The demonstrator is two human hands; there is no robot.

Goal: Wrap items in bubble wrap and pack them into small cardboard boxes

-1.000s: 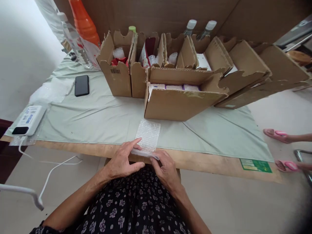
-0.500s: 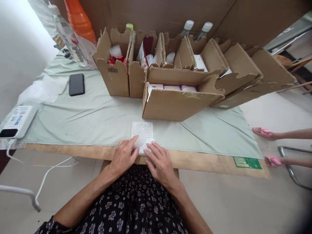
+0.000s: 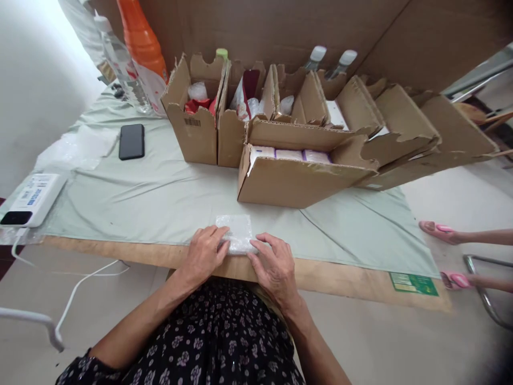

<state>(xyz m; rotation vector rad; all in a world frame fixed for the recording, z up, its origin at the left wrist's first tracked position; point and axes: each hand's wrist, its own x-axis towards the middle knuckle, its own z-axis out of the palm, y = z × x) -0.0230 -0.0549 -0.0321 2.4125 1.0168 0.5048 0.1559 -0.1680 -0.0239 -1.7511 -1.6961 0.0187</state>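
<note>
A small piece of clear bubble wrap [image 3: 237, 231] lies at the front edge of the cloth-covered table, with its near part looking folded into a thicker layer. My left hand [image 3: 205, 252] rests over its left side, fingers bent and thumb at the near left corner, closed on it. At the right edge, my right hand [image 3: 276, 267] has its thumb and curled fingers on the near corner. What lies inside the folded layer, if anything, cannot be made out.
Beyond the wrap stands a cardboard box [image 3: 280, 184] with white-and-purple packs. Behind it are several open cardboard holders [image 3: 200, 141]. Leftward lie a phone [image 3: 132, 141], loose plastic wrap [image 3: 76, 147] and a white device [image 3: 36, 198] with a cable. Another person's feet [image 3: 441, 232] show at right.
The bubble wrap looks shorter from front to back, its near part folded over. My right hand has moved from lying on the wrap to its right edge. The view has shifted slightly.
</note>
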